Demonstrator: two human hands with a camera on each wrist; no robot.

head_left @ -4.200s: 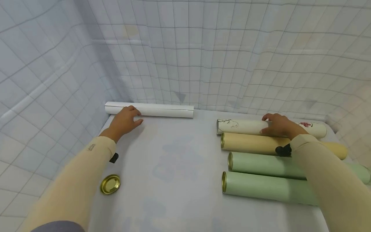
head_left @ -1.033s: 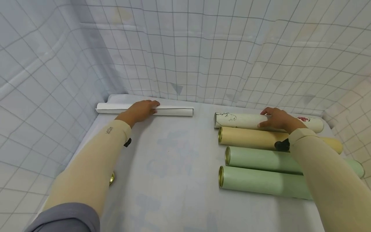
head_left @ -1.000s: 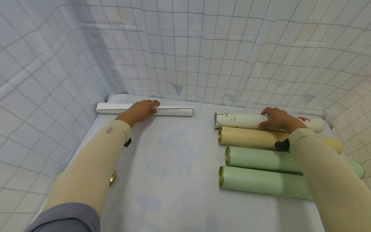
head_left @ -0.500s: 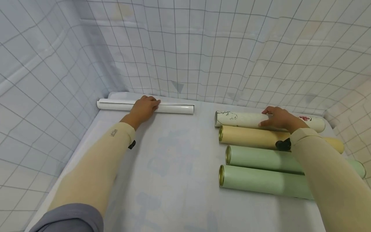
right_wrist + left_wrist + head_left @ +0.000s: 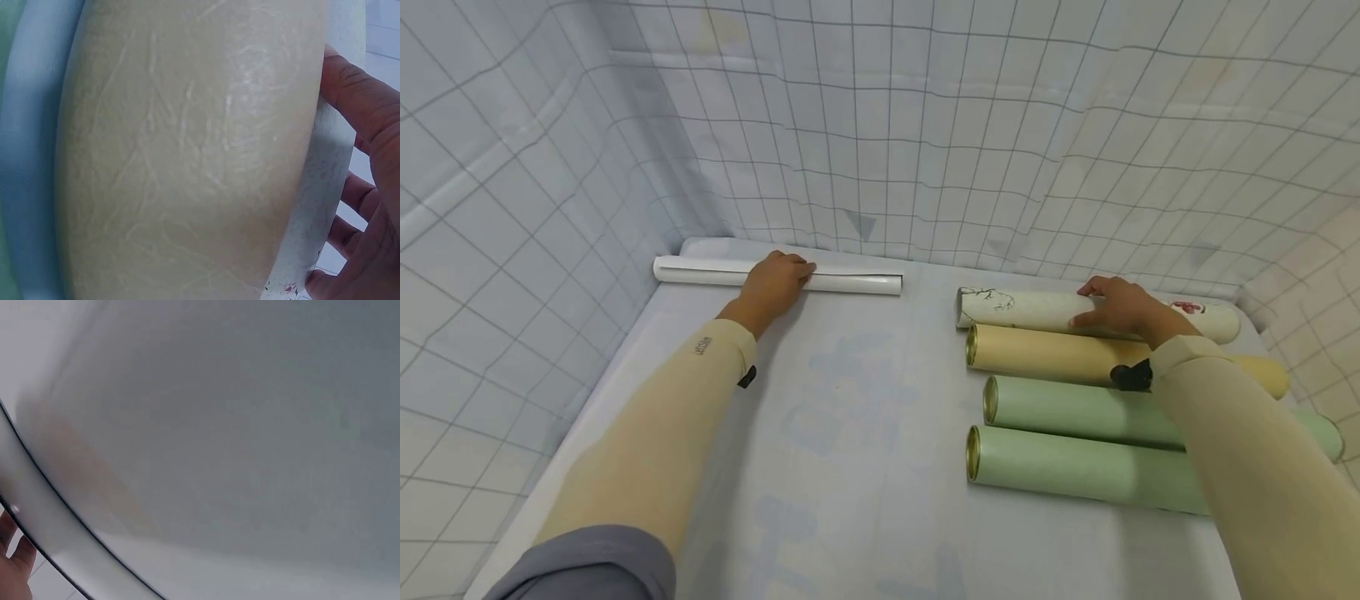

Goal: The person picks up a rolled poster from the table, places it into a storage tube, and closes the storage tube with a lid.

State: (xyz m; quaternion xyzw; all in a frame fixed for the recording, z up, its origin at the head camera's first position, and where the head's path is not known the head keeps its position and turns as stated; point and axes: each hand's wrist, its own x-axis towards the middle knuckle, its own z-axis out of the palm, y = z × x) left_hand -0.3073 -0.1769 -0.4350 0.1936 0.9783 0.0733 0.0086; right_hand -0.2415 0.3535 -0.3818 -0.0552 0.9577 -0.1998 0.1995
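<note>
A white rolled sheet (image 5: 857, 283) lies along the back left of the table, its long loose edge showing. My left hand (image 5: 772, 287) grips it near its middle, fingers over the far side. In the left wrist view the roll (image 5: 56, 537) cuts across the lower left corner, with part of the hand (image 5: 14, 575) behind it. At the back right, my right hand (image 5: 1122, 307) holds a white cardboard tube (image 5: 1030, 310) printed with dark branches and a red blossom. The thumb lies on the near side, the other fingers over the far side.
A yellow tube (image 5: 1037, 352) lies just in front of the printed one. Two green tubes (image 5: 1067, 408) lie nearer, roughly parallel, gold-rimmed ends facing left. Grid-patterned cloth walls (image 5: 925, 125) enclose the white table (image 5: 850, 500) at the back and sides.
Since the oldest frame, my left hand has moved right along the white roll, which has turned a little. My left arm now covers the spot of a gold lid seen earlier. The right hand stays put.
</note>
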